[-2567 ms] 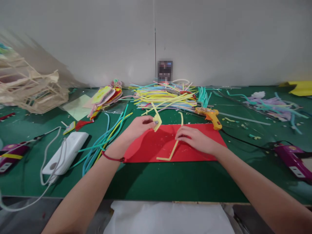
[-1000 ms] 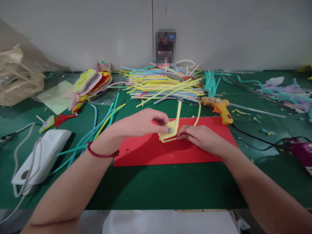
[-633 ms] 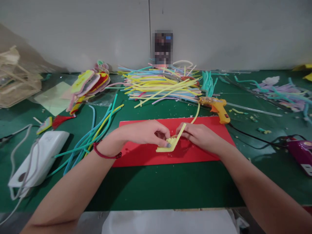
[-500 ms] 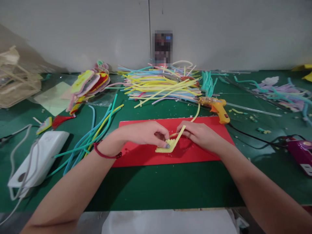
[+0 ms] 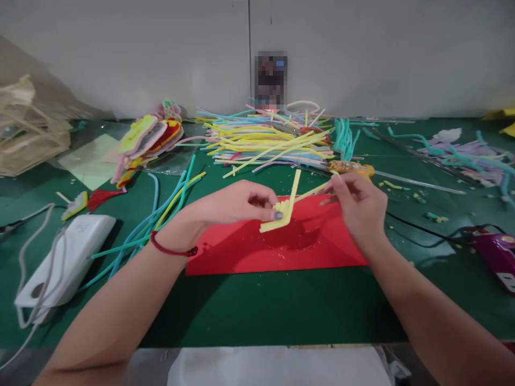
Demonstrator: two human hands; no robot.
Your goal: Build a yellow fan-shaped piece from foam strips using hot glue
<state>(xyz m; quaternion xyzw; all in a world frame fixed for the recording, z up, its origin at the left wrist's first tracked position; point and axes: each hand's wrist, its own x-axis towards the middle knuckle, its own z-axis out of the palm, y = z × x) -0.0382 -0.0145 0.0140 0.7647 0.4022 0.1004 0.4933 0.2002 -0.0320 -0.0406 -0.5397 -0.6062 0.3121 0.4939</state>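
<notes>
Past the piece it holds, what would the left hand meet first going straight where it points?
Probably the yellow strip pinched in the right hand, though depth is unclear.

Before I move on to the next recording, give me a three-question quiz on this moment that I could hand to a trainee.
1. True or false: the left hand pinches the angled yellow piece over the red sheet.
2. Which thing is partly hidden behind the right hand?
A) the red tassel
B) the orange glue gun
C) the white power bank
3. Fill in: the end of the thin yellow strip is held between the thumb and fingers of the ____ hand.

Key: 1. True; 2. B; 3. right
</notes>
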